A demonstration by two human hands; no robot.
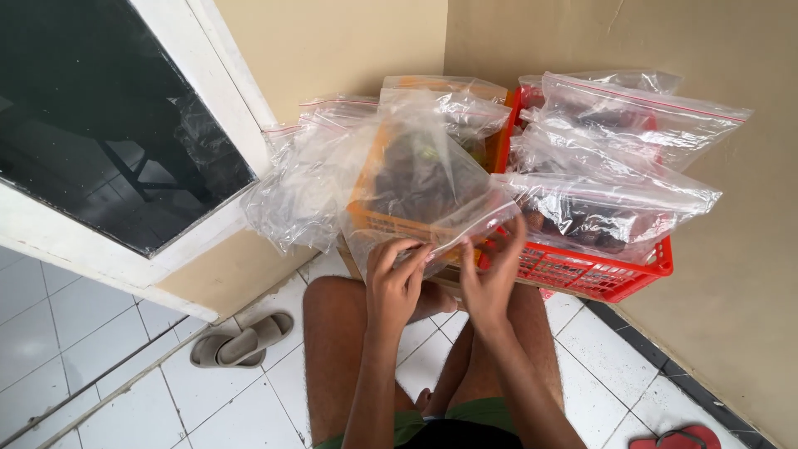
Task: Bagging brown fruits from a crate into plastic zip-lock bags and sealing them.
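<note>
The person's bare knees (349, 333) are sitting nearest the lens, over white floor tiles (100, 366). Beyond them, a red plastic crate (598, 270) and an orange basket (391, 220) are holding clear zip bags. The left hand (397, 283) and right hand (492, 278) are both pinching the lower edge of one clear zip bag (424, 175), which is lying against the orange basket. A grey sandal (243, 339) is lying at left.
</note>
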